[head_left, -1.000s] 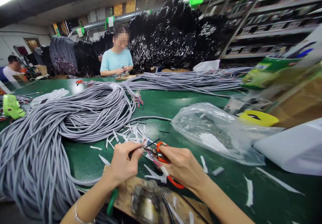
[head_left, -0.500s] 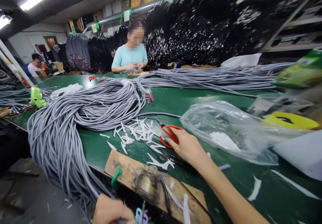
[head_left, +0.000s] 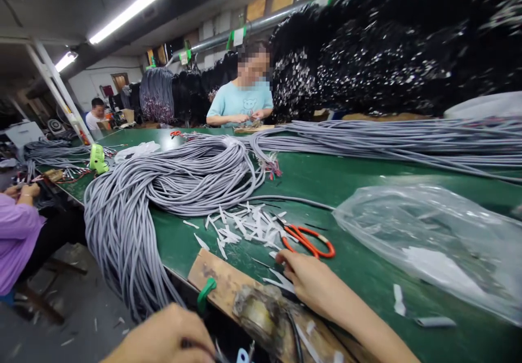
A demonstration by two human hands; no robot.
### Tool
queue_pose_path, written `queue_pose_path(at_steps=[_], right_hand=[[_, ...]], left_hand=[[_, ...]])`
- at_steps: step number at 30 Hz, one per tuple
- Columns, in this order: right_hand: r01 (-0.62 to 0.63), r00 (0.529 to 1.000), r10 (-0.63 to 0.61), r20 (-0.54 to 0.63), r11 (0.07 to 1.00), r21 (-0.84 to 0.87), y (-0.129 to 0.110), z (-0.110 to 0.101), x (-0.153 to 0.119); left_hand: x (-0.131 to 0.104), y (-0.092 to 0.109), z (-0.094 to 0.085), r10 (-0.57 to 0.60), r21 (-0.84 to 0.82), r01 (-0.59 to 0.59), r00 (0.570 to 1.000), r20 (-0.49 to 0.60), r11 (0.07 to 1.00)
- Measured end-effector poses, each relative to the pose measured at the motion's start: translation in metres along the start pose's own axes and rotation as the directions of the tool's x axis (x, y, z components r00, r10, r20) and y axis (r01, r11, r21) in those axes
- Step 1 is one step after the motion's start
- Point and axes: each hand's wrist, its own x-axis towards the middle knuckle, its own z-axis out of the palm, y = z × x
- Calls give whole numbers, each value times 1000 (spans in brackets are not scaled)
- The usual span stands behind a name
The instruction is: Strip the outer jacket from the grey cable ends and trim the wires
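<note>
Orange-handled scissors [head_left: 310, 241] lie on the green table, beyond my right hand [head_left: 299, 276] and apart from it. My right hand is closed low over the table, by white scraps [head_left: 240, 224] and a dark thin tool; what its fingers grip is hidden. At the bottom edge my left hand [head_left: 171, 333] is curled round a dark cable end, partly out of frame. Between the hands, a wooden board [head_left: 216, 270] at the table edge carries a worn metal fixture [head_left: 256, 314] and a green tie [head_left: 206, 293].
A big bundle of grey cables [head_left: 122, 232] hangs over the table's left edge. On the right lies a clear plastic bag [head_left: 428, 232]. A person in a light blue shirt [head_left: 244, 102] works across the table; another in purple [head_left: 18, 238] sits at the left.
My right hand has let go of the orange scissors, which now lie on the table, and has moved nearer to the board. The view has turned left, bringing the person in purple into frame.
</note>
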Motion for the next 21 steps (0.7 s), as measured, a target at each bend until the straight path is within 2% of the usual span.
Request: queue_pose_path(at_steps=[1, 3, 4, 5, 7, 10, 12, 15, 18, 21], right_hand=[[5, 1000, -5, 2, 1000, -20, 1, 2, 0], [11, 1000, -11, 11, 998, -54, 0, 5, -1], [13, 1000, -12, 12, 998, -62, -1, 6, 0], [9, 1000, -8, 7, 998, -63, -2, 6, 0], [-38, 999, 38, -8, 998, -58, -3, 5, 2], [-135, 991, 134, -19, 989, -60, -2, 1, 5], [-152, 988, 150, -36, 987, -53, -1, -2, 5], [-121, 988, 117, -104, 992, -33, -2, -5, 4], [-99, 967, 91, -238, 995, -22, -6, -7, 3], [-116, 931, 103, -351, 993, -17, -9, -9, 4]], left_hand=[[11, 0, -19, -54, 25, 56, 994, -93, 998], [43, -9, -55, -111, 113, 149, 951, -289, 982], [64, -16, -69, -133, 180, 207, 926, -352, 962], [86, -24, -79, -156, 252, 255, 922, -353, 934], [127, -40, -89, -152, 289, 255, 930, -335, 923], [166, -53, -81, -156, 332, 270, 931, -331, 904], [175, -55, -70, -174, 345, 299, 921, -349, 890], [174, -55, -61, -194, 326, 324, 908, -373, 888], [170, -56, -67, -201, 259, 318, 897, -393, 912], [168, -56, -83, -218, 135, 301, 876, -430, 944]])
